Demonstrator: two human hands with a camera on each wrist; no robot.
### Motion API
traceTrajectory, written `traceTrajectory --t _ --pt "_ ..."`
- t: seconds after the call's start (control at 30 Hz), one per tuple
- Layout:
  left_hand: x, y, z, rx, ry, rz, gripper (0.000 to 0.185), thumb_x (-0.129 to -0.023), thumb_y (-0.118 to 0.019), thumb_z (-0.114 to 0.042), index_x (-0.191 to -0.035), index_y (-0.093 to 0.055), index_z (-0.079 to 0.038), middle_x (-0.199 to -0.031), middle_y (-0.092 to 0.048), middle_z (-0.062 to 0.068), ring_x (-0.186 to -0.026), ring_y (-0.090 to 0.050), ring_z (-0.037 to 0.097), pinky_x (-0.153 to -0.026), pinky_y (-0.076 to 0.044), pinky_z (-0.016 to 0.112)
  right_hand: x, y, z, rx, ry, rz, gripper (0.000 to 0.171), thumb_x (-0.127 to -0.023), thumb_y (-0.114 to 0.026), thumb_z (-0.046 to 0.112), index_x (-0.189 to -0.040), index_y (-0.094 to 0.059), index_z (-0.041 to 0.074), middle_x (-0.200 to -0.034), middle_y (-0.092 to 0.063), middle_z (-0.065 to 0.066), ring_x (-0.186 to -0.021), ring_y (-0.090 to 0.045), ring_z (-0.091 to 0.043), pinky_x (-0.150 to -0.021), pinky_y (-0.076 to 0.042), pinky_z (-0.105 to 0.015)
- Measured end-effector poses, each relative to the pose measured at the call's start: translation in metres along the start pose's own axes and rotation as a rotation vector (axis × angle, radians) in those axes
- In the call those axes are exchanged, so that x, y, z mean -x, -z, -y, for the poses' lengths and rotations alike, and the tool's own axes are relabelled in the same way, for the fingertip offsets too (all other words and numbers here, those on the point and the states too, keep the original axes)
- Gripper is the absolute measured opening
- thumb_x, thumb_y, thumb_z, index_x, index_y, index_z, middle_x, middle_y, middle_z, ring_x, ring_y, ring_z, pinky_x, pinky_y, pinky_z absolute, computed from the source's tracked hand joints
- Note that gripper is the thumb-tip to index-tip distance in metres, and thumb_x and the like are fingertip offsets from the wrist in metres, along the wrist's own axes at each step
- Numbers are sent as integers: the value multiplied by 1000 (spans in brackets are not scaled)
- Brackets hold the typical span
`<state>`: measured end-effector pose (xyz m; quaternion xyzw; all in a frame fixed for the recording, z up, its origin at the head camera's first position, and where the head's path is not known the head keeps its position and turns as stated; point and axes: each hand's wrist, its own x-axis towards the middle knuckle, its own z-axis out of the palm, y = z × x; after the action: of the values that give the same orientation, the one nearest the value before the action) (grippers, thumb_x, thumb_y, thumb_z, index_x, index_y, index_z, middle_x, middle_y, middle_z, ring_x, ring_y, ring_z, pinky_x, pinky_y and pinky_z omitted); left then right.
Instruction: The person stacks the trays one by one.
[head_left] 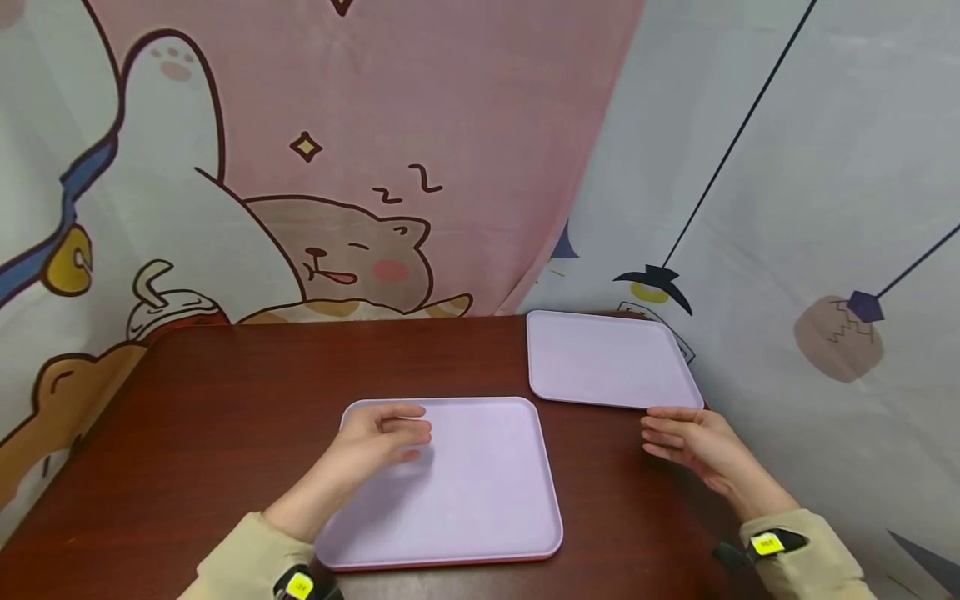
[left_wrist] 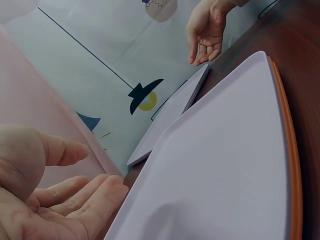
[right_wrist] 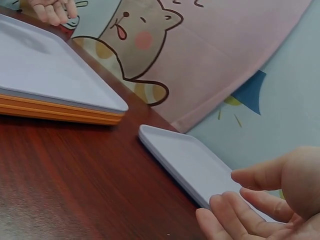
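A pale lilac tray (head_left: 465,483) lies on the table, on top of orange trays (right_wrist: 60,111) whose edges show below it in the right wrist view. Over its left part hovers my left hand (head_left: 378,437), its fingers relaxed and holding nothing; a soft shadow falls on the tray below. Another pale lilac tray (head_left: 607,358) lies at the back right of the table. By that tray's front right corner is my right hand (head_left: 693,446), its palm turned inward, with loosely bent fingers and nothing in them.
The dark reddish-brown table (head_left: 247,392) reaches back to a printed cloth (head_left: 465,108) with cartoon animals. On the right, a pale cloth with lamp drawings (head_left: 840,183) hangs close beside the back tray and my right arm.
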<state>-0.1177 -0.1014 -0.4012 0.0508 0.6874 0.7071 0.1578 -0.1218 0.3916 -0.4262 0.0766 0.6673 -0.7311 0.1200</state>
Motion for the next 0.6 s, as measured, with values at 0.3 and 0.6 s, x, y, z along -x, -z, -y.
traceTrajectory --t 0.3,0.6 --pt "-14 -31 -2 -30 3 -12 43 -96 -74 -4 -134 -62 14 -115 -73 25 -104 -74 28 -91 -61 46 -11 18 1 -19 -40 -18 14 -106 -62 3 -115 -71 9 -112 -75 -4 -104 -74 -23 -91 -61 -42" --pt "-31 -56 -1 -25 -20 -2 38 -95 -73 -1 -131 -66 12 -112 -74 24 -101 -74 27 -91 -61 48 -20 36 2 -31 -47 -20 22 -107 -55 -4 -114 -72 10 -113 -75 -3 -103 -74 -23 -92 -61 -45"
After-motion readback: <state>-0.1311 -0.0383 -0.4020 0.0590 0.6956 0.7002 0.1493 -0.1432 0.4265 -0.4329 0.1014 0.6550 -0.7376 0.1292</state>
